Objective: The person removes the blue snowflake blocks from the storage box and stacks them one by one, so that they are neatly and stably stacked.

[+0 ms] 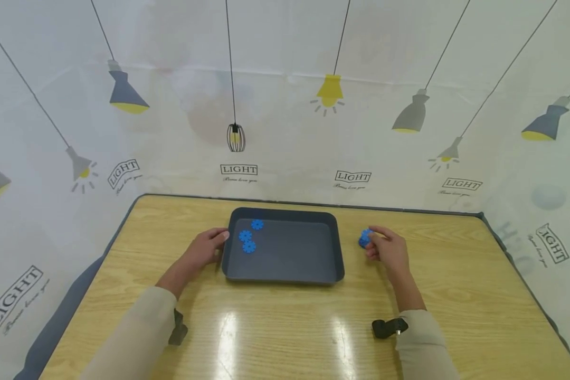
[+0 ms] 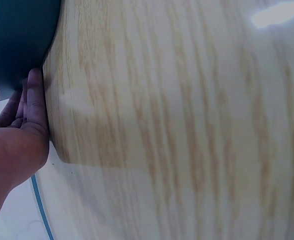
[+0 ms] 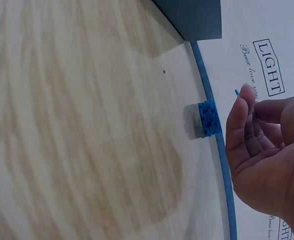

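And here is the count; three blue discs [image 1: 245, 236] lie inside the grey tray [image 1: 294, 253], all gathered towards its left side, one nearer the far wall and the other two close together, seeming to touch; the rest of the tray floor is bare, so by my reading this is the early part of the work; outside, a blue stack [image 3: 209, 119] of the same pieces stands on the bench [image 1: 285, 327], well apart from the tray's right wall; how many it has left, I cannot count from here!

Now to the right hand [image 1: 390, 248]; it is beyond the tray's right side, thumb and fingertips brought together, and the right wrist view gives a thin blue edge poking out at the tips, a single disc [image 3: 236, 92] by the look of it, pinched and mostly hidden by the fingers; the stack sits just beside those fingertips, with a small gap showing between them in that close view; over on the other side, the left hand [image 1: 208, 246] holds the tray by its left wall, thumb up near the rim, fingers fairly straight along the outside, no disc showing in its grasp.
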`<state>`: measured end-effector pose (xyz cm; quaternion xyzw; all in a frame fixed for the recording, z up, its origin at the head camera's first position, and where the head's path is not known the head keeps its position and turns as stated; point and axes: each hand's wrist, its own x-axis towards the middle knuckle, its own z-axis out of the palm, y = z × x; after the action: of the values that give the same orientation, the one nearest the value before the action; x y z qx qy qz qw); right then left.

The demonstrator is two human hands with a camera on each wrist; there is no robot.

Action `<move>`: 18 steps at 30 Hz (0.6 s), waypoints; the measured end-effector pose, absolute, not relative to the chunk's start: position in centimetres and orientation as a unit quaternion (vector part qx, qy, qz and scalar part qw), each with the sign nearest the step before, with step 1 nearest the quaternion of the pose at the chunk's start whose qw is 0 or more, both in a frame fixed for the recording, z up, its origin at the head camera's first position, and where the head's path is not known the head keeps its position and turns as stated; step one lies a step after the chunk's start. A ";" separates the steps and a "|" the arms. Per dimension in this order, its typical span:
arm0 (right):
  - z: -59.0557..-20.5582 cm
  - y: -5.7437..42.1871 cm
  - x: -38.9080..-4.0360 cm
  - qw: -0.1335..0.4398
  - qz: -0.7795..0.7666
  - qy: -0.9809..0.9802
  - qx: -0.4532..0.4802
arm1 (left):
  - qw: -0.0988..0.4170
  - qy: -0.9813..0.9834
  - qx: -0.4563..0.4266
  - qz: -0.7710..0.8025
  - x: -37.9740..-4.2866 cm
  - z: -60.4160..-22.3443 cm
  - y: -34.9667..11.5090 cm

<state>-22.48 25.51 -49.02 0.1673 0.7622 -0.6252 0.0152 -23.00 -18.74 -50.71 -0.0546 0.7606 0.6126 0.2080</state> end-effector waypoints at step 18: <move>-50.1 26.1 -22.7 0.047 -0.607 0.774 0.175 | 0.206 0.763 -0.056 0.610 -22.9 -50.6 -18.7</move>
<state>-22.67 26.15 -50.06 0.1749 0.7736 -0.6072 0.0473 -22.95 -18.74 -50.57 -0.0555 0.7633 0.6097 0.2063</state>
